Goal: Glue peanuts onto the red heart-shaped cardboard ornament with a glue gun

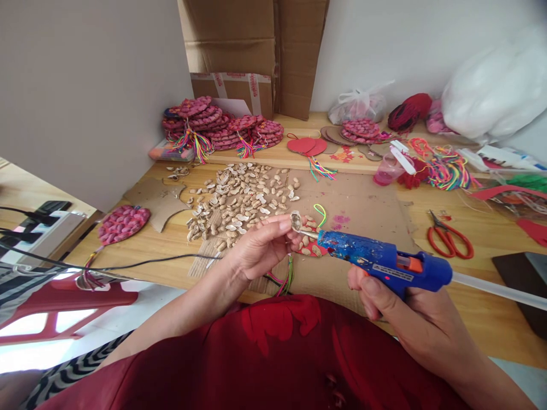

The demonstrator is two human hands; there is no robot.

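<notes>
My left hand (267, 242) pinches a peanut shell half (296, 221) between thumb and finger, its hollow side facing the camera. A blue hot glue gun (376, 259) fills my right hand (410, 310), whose fingers wrap round the handle. The gun's metal nozzle points left and meets or nearly meets the shell's lower edge; I cannot tell if it touches. A clear glue stick (496, 290) sticks out of its back end. Beneath both hands lies a red disc (321, 246) partly covered with peanut shells, with a green loop and coloured threads; my left hand and the gun hide part of it.
Loose peanut shells (243, 196) spread over cardboard (363, 199) left of centre. Red-handled scissors (450, 236) lie at right. Finished pink shell discs (205, 125) are stacked on the back ledge; another pink disc (123, 225) sits at left. A black cord (149, 262) crosses the table's front left.
</notes>
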